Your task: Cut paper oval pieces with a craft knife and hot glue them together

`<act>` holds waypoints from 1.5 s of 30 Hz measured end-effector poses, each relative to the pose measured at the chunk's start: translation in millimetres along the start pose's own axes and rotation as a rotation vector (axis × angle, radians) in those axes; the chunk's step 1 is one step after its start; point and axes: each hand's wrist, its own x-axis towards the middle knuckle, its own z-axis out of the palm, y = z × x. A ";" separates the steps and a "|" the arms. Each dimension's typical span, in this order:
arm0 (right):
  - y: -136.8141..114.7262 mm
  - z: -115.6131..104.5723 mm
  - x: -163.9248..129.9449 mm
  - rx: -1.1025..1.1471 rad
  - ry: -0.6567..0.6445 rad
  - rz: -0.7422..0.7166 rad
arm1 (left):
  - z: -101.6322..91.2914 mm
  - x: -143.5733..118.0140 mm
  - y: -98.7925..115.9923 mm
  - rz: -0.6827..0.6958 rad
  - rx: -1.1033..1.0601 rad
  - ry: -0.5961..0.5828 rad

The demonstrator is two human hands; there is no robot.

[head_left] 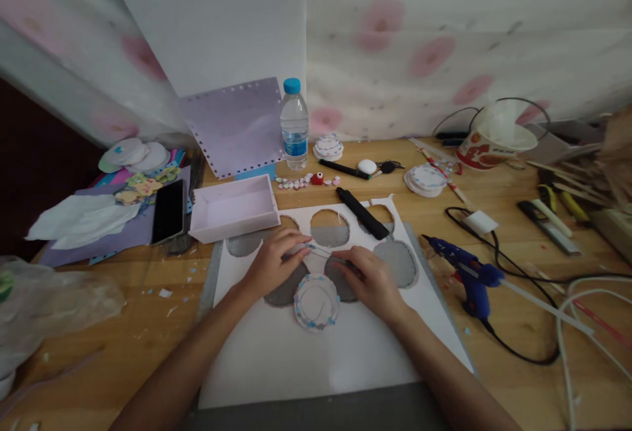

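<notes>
My left hand (278, 262) pinches a small white-and-blue piece (311, 247) between thumb and fingertips. My right hand (369, 279) is closed on a slim grey tool (344, 260), perhaps tweezers; its thin pale end reaches to the left fingertips. Just below the hands lies a round white paper disc (316, 303) with small blue bits round its rim. It rests on a white sheet (306, 358) with several round holes cut in it, over a grey mat (316, 411).
A pale lilac open box (234, 208), water bottle (295, 131) and black knife-like tool (363, 214) stand or lie beyond the hands. A blue glue gun (464, 270) with cords lies right. A phone (168, 211) is left; stacked discs (425, 179) sit at back right.
</notes>
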 end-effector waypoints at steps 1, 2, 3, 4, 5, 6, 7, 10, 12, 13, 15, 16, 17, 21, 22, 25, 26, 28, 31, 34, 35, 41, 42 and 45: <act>-0.4 0.0 0.4 -0.004 -0.003 -0.010 | -0.5 4.3 -1.5 0.006 0.003 -0.026; -0.7 0.1 0.7 -0.007 -0.003 -0.017 | -1.3 8.1 -3.0 0.016 0.009 -0.055; -0.9 0.3 0.8 -0.010 0.000 -0.022 | -2.1 11.3 -4.3 0.027 0.016 -0.081; -0.9 0.4 0.8 -0.012 0.005 -0.025 | -2.7 13.9 -5.5 0.034 0.021 -0.102; -0.6 0.6 0.6 -0.011 0.008 -0.025 | -3.0 15.8 -6.5 0.033 0.023 -0.114; -0.2 0.7 0.3 -0.009 0.008 -0.020 | -3.1 17.0 -7.3 0.024 0.021 -0.116; 0.5 0.8 0.0 -0.006 0.009 -0.012 | -3.1 17.5 -7.9 0.010 0.018 -0.110; 2.9 1.0 -0.7 0.014 0.016 0.032 | -3.0 16.3 -9.0 -0.029 0.014 -0.078; 3.4 1.0 -0.7 0.040 0.025 0.059 | -3.0 14.0 -9.5 -0.035 0.002 -0.068; 3.2 1.0 -0.5 0.057 0.032 0.070 | -3.0 12.8 -9.8 -0.031 -0.009 -0.072; 1.8 0.9 0.0 0.095 0.048 0.086 | -3.0 10.4 -10.0 -0.015 -0.036 -0.084; 0.9 0.8 0.3 0.111 0.057 0.095 | -3.0 9.3 -9.9 -0.010 -0.043 -0.086; 0.2 0.6 0.5 0.124 0.070 0.105 | -3.1 8.1 -9.4 -0.007 -0.041 -0.080; 0.5 0.9 0.4 0.119 0.153 0.183 | -5.3 1.7 -5.0 0.049 0.069 -0.110; 1.3 1.4 0.2 0.112 0.176 0.208 | -6.3 -0.6 -3.6 0.082 0.114 -0.148; 3.8 3.6 -0.6 0.108 0.219 0.268 | -8.9 -7.3 -1.8 0.151 0.236 -0.240; 4.4 4.5 -0.8 0.109 0.224 0.286 | -9.5 -9.2 -2.1 0.155 0.264 -0.243; 4.9 6.1 -1.0 0.111 0.229 0.318 | -10.2 -12.0 -3.7 0.149 0.286 -0.226; 5.1 7.2 -0.5 0.122 0.222 0.347 | -10.6 -14.4 -5.4 0.137 0.259 -0.190; 5.4 6.5 0.4 0.137 0.215 0.358 | -12.1 -18.2 0.6 0.112 0.184 -0.124; 5.6 6.0 0.6 0.140 0.217 0.363 | -13.0 -20.5 5.5 0.095 0.153 -0.088; 7.6 5.4 -0.4 0.105 0.251 0.379 | -12.4 -43.5 57.7 -0.087 0.148 -0.025; 8.2 5.9 -0.8 0.086 0.251 0.373 | -10.1 -47.0 65.0 -0.094 0.165 -0.053; 10.0 7.2 -1.3 -0.014 0.226 0.317 | -2.5 -52.9 74.3 -0.108 0.196 -0.124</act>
